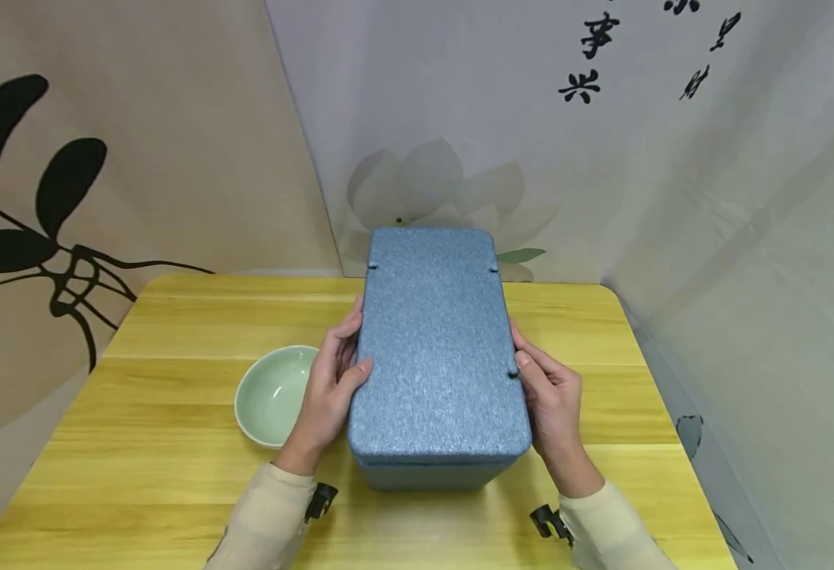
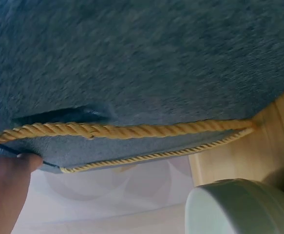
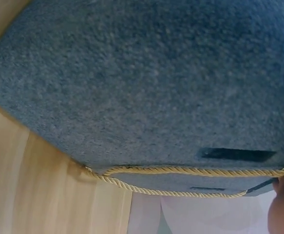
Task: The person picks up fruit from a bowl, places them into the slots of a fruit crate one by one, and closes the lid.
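Note:
A tall blue felt-like box (image 1: 434,475) stands on the wooden table, its flat lid (image 1: 438,340) sitting on top. My left hand (image 1: 327,388) holds the lid's left edge, thumb on the rim and the other fingers down the side. On the opposite edge, my right hand (image 1: 552,396) grips the lid near a small notch, thumb at the rim. Yellow twisted rope (image 2: 156,130) runs down the box's left side in the left wrist view, and a similar rope (image 3: 195,171) shows in the right wrist view. Parts of the fingers are hidden by the box.
A pale green bowl (image 1: 272,396) stands on the table (image 1: 175,443) left of the box, close beside my left hand and partly behind it. Printed cloth backdrops (image 1: 460,79) hang behind the table and along its sides.

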`<state>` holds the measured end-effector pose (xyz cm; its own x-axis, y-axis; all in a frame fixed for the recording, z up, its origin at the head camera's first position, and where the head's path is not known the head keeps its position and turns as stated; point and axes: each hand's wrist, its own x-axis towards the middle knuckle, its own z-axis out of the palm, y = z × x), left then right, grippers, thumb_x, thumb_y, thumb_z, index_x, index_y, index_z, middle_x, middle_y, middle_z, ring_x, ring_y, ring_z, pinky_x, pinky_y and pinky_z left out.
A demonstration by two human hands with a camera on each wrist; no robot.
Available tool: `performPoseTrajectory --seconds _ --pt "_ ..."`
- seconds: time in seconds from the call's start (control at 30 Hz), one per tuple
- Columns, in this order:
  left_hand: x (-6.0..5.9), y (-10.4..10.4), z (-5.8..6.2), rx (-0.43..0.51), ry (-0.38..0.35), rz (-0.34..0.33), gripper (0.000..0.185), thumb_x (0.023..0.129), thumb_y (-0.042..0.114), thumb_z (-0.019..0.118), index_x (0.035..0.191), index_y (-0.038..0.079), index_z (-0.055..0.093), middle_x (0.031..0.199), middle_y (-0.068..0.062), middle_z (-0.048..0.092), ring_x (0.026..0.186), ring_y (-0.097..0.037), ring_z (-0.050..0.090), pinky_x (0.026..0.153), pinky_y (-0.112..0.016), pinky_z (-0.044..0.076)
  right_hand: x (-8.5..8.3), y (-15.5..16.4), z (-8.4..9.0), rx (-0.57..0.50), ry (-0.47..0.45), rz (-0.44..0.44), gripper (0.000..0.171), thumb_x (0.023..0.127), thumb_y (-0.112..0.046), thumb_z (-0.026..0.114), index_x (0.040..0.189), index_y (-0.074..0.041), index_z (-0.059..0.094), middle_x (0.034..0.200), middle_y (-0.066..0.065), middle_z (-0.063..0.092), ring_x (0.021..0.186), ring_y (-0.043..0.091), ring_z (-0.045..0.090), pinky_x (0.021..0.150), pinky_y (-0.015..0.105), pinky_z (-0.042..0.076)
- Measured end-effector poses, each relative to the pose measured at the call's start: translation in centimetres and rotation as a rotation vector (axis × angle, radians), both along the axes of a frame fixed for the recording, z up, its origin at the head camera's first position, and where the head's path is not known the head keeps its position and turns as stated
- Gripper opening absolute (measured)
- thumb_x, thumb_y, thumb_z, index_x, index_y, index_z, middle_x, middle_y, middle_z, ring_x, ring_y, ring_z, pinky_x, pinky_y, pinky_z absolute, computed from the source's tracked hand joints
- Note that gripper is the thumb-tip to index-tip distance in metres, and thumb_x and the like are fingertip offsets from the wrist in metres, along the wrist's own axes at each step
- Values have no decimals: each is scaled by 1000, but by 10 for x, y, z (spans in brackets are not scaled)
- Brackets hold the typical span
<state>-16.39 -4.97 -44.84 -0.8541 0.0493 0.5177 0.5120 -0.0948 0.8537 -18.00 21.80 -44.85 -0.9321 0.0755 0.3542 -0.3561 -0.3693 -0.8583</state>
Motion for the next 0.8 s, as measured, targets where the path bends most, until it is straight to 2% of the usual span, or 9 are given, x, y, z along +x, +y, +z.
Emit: performPoseTrajectory --seconds 0.23,0.5,0.8 --pt "1 1 -2 5 4 17 45 93 -11 43 136 -16 33 157 -25 19 146 -29 18 118 -34 15 1 -1 -1 37 16 10 31 96 9 55 126 16 54 130 23 56 126 33 51 103 35 44" --pt "2 2 -1 29 -7 0 47 93 -11 40 138 -16 30 159 -20 17 147 -29 14 118 -34 12 1 2 2 89 -47 42 33 96 6 58 128 13 55 134 20 55 127 29 50 99 34 46" --pt "2 -1 1 -5 -35 -19 48 95 -7 40 141 -13 27 161 -16 13 148 -25 10 119 -33 9 -1 2 2 111 -84 34 33 96 3 60 128 10 57 132 18 57 127 28 51 98 34 47"
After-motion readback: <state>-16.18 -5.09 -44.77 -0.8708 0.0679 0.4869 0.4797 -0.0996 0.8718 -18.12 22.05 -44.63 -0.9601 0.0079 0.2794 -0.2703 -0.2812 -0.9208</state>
